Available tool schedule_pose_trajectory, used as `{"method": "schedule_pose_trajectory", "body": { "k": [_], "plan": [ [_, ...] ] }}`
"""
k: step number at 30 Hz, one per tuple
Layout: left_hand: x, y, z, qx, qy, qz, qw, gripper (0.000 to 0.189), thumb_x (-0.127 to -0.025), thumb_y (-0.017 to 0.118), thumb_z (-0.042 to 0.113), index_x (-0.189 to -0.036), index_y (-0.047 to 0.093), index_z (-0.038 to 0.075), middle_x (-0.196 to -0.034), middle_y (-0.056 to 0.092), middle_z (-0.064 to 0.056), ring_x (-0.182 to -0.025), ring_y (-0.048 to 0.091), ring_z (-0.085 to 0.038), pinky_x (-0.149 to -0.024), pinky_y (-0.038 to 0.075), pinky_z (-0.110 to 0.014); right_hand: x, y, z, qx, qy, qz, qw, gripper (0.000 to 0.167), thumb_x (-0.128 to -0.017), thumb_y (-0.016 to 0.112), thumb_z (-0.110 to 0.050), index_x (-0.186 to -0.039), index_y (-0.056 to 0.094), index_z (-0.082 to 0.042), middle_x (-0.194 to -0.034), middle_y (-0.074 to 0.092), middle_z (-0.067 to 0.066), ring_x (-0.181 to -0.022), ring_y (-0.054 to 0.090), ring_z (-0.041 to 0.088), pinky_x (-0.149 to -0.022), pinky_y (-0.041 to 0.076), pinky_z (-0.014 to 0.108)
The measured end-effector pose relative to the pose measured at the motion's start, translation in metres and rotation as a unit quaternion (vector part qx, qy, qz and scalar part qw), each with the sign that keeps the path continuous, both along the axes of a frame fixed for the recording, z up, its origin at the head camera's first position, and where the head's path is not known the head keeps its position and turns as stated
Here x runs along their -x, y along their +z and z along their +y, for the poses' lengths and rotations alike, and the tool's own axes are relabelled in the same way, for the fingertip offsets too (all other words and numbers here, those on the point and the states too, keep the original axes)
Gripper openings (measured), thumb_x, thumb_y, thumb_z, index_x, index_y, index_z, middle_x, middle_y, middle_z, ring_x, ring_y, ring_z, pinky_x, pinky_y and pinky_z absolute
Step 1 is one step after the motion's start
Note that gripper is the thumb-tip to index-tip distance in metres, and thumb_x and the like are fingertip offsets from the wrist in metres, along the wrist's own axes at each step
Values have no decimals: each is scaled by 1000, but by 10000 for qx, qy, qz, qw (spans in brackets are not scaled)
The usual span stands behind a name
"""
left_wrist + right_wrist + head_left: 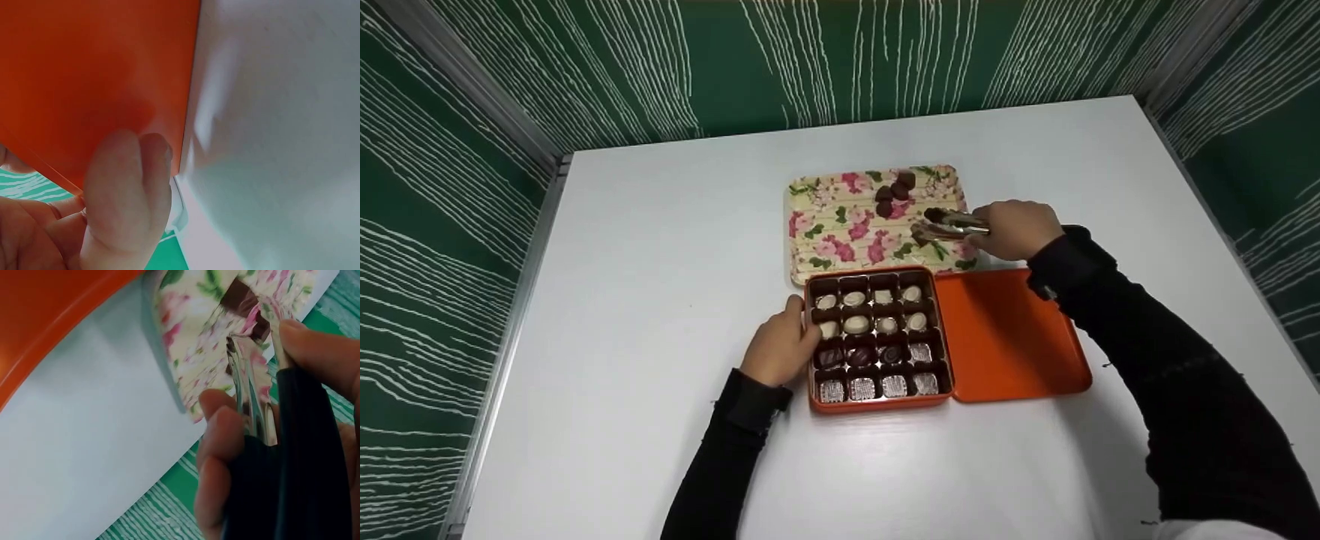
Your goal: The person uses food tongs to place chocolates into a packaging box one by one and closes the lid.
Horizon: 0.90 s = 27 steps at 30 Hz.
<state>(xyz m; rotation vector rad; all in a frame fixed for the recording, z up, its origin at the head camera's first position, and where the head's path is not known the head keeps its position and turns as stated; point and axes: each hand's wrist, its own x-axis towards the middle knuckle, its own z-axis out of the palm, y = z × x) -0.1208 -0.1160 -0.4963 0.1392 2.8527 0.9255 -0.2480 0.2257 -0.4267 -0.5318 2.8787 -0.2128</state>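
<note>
An orange tin chocolate box (880,405) lies open, its dark insert divided into compartments. White chocolates (856,325) fill the two far rows, three dark chocolates (861,356) sit in the third, and the near row shows bare silvery bottoms. My left hand (780,345) holds the box's left side; its thumb (115,191) lies against the orange wall. With my right hand (1020,229) I grip metal tongs (964,223) with black handles (306,455). Their tips stand apart over the flowered tray (825,214). A dark spot at one tip cannot be told for certain.
Several dark chocolates (899,191) lie together on the tray's far right part. The box's orange lid (1005,337) is spread to the right, beneath my right forearm. Green, white-streaked panels (825,67) stand behind and beside the white table (660,247).
</note>
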Motion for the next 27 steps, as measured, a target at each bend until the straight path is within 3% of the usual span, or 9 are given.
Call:
{"method": "schedule_pose_trajectory", "body": {
  "k": [6, 8, 12, 15, 19, 22, 24, 27],
  "plan": [
    [0, 0, 0, -5, 26, 18, 10000, 24, -94, 51, 24, -111, 47, 7, -65, 55, -5, -57, 55, -22, -51, 43, -34, -14, -4, -7, -98, 61, 258, 9996, 45, -95, 63, -31, -127, 62, 0, -80, 61, 17, -63, 49, 26, -58, 25, 38],
    [0, -1, 0, 2, 42, 21, 10000, 25, -94, 51, 25, -112, 47, 7, -67, 57, -6, -59, 57, -22, -52, 44, -34, -16, -6, -9, -203, 55, 250, 9995, 41, -95, 62, -30, -123, 63, 0, -79, 59, 16, -62, 49, 25, -58, 26, 38],
    [0, -1, 0, 3, 32, 35, 10000, 26, -95, 51, 25, -112, 48, 7, -69, 60, -8, -60, 58, -23, -54, 46, -36, -16, -11, -11, -442, 9, 337, 9985, 29, -95, 62, -29, -98, 65, -1, -75, 55, 14, -62, 49, 25, -59, 28, 38],
    [0, -1, 0, -31, 18, 39, 10000, 26, -95, 51, 25, -113, 48, 7, -69, 60, -8, -61, 59, -24, -55, 47, -37, -16, -13, -12, -494, 73, 571, 9971, 29, -94, 64, -28, -101, 67, 0, -73, 56, 14, -59, 49, 27, -57, 29, 38],
    [0, 0, 1, -52, 29, 23, 10000, 27, -95, 51, 26, -114, 48, 7, -70, 60, -8, -62, 59, -24, -56, 48, -37, -15, -15, -12, -497, 171, 811, 9953, 37, -92, 66, -25, -124, 65, -5, -83, 64, 17, -62, 54, 29, -55, 35, 40],
    [0, 0, 1, -35, 34, 17, 10000, 27, -95, 51, 27, -114, 48, 7, -70, 60, -8, -62, 59, -24, -57, 48, -37, -14, -16, -11, -498, 175, 852, 9950, 38, -92, 67, -25, -125, 64, -7, -89, 67, 17, -65, 56, 30, -56, 39, 42],
    [0, 0, 1, -24, 26, 24, 10000, 27, -95, 51, 27, -113, 48, 7, -70, 60, -9, -62, 59, -24, -57, 48, -38, -13, -16, -10, -509, 172, 842, 9950, 36, -92, 67, -26, -122, 66, -7, -85, 66, 17, -63, 56, 30, -54, 38, 41],
    [0, 0, 1, -31, 16, 33, 10000, 27, -95, 51, 27, -113, 48, 7, -70, 60, -8, -62, 59, -25, -57, 48, -38, -11, -15, -9, -472, 176, 772, 9957, 40, -90, 68, -31, -123, 67, -8, -79, 63, 15, -59, 54, 28, -51, 31, 37]
  ]
}}
